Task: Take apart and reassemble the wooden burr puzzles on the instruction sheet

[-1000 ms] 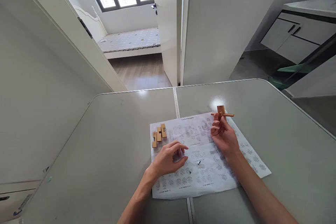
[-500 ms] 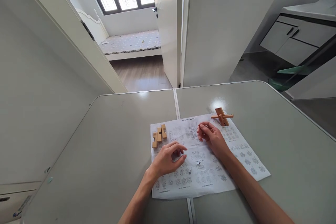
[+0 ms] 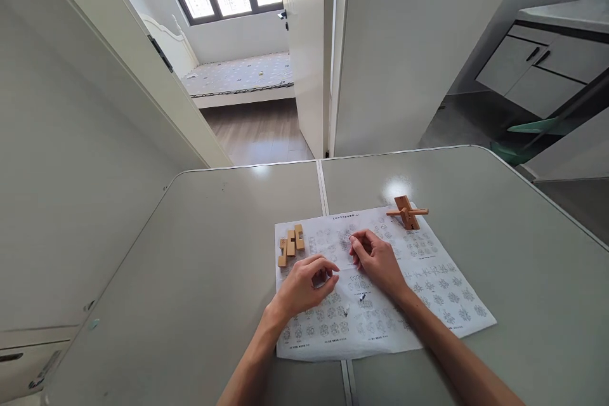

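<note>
A printed instruction sheet (image 3: 428, 292) lies on the grey table (image 3: 190, 266). My left hand (image 3: 304, 284) rests on the sheet's left half, fingers curled loosely with nothing visible in them. My right hand (image 3: 375, 258) lies on the sheet's middle, fingers bent and empty. Several loose wooden puzzle blocks (image 3: 290, 244) sit at the sheet's upper left corner, just beyond my left hand. A partly assembled wooden cross piece (image 3: 407, 212) stands at the sheet's upper right corner, apart from both hands.
The table is two halves joined by a seam (image 3: 328, 203) down the middle. A white wall panel (image 3: 71, 171) runs along the left. Beyond the table, an open doorway (image 3: 257, 120) leads to a room with a window. Cabinets (image 3: 537, 70) stand at the right.
My right hand set the wooden cross piece down at the sheet's upper right corner, let go, and drew back left to the sheet's middle. My left hand barely moved.
</note>
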{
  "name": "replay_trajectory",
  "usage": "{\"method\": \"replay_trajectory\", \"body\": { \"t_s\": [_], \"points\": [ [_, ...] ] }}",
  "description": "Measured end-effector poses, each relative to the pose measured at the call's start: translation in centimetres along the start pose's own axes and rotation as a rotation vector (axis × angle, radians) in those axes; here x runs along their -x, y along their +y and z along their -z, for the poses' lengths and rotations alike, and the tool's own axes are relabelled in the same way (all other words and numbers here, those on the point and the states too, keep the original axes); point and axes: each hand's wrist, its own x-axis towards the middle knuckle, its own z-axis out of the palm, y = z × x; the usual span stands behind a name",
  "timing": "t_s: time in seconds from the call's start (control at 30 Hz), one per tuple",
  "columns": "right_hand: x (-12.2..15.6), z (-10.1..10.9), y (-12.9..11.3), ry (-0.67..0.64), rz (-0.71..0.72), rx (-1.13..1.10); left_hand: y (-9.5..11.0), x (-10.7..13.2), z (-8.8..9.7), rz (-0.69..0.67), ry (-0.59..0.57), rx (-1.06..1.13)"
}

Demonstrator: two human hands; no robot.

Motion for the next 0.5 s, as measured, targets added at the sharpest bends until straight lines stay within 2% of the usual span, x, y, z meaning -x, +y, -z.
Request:
{"method": "replay_trajectory", "body": {
  "t_s": [0.13,0.2,0.33,0.5],
  "points": [
    [0.01,0.02,-0.11,-0.030,0.024,0.025,-0.20,0.15,-0.06,-0.024,0.009,-0.043],
    [0.00,-0.01,-0.26,-0.044,0.043,0.040,-0.32,0.31,-0.15,-0.059,0.064,-0.105],
    [-0.05,-0.09,-0.48,-0.062,0.070,0.068,-0.44,0.62,-0.23,-0.123,0.268,-0.296],
    [-0.05,-0.15,-0.40,-0.087,0.068,0.109,-0.73,0.48,0.15,-0.022,0.567,-0.430]
  ]
}}
